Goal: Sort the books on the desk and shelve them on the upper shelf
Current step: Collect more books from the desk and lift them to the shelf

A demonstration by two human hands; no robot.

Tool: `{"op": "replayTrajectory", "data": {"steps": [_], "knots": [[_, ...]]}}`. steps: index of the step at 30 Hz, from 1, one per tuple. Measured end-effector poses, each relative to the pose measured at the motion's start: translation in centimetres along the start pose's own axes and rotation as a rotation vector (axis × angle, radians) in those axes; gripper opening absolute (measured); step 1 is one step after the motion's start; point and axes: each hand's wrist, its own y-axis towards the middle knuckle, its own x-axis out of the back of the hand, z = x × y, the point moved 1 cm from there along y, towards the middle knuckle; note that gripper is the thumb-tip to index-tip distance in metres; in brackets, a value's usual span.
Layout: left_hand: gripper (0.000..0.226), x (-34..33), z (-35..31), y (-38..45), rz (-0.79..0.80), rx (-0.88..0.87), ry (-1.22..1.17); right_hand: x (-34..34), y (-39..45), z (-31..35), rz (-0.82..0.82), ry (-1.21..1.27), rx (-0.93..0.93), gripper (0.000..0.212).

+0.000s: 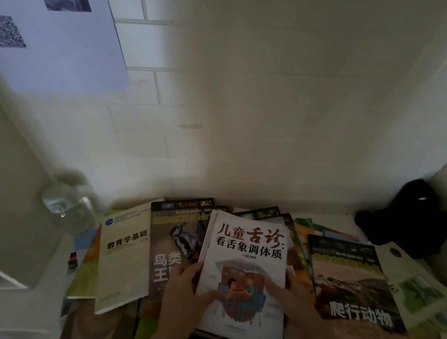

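- Taking up most of my view is the white tiled wall (228,96), with a pale poster (53,31) tilting across its upper left, carrying a blurred picture and a code square
- Spreading over the desk (56,274) below it, I am seeing a loose overlapping layer of books lying flat, covers up, none of them on any shelf in view
- Lying on the right of that layer is the reptile book (355,292) with a dark rocky cover, just beside my right forearm
- Sitting on top in the middle is the white-covered book (245,261) with red and black title characters and a drawing of two figures; I am holding it by both long edges, and it is resting over other books
- Lying left of it are the bird book (172,237), partly under the white one, and the cream textbook (124,259) further left, overlapping other covers
- Slumping in the far right corner is a black soft object (412,218), against the side wall, well apart from my hands
- Standing at the left near the wall is a clear glass jar (69,202), blurred
- Gripping the white book's left edge is my left hand (185,287), fingers curling round the edge and thumb on the cover
- Pressing on its right edge is my right hand (287,295), fingers curling over onto the cover
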Motion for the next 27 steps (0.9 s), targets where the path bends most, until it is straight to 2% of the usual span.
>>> {"op": "replayTrajectory", "data": {"steps": [3, 5, 9, 14, 18, 22, 27], "knots": [[0.028, 1.7, 0.6, -0.1, -0.198, -0.099, 0.102, 0.1, 0.4, -0.3, -0.009, -0.011, 0.018, 0.046], [0.023, 3.7, 3.0, 0.8, -0.308, -0.032, 0.136, 0.0, 0.6, -0.4, -0.031, -0.018, 0.035, 0.039], [0.043, 7.0, 9.1, 3.0, -0.274, 0.219, 0.333, -0.2, 0.9, -0.5, -0.067, -0.034, 0.039, 0.044], [0.08, 8.6, 12.0, 3.4, -0.22, 0.479, 0.141, -0.3, 1.0, -0.3, -0.085, -0.029, 0.009, 0.046], [0.073, 10.0, 11.6, 3.7, -0.234, 0.406, -0.031, -0.3, 1.4, -0.4, -0.1, -0.052, -0.014, 0.051], [0.042, 12.4, 12.2, 3.9, -0.091, 0.457, -0.321, -0.4, 1.0, -0.1, -0.089, -0.069, 0.013, 0.052], [0.038, 13.0, 11.1, 2.3, -0.158, 0.212, -0.46, -0.4, 1.2, -0.3, -0.088, -0.052, 0.011, 0.05]]}}
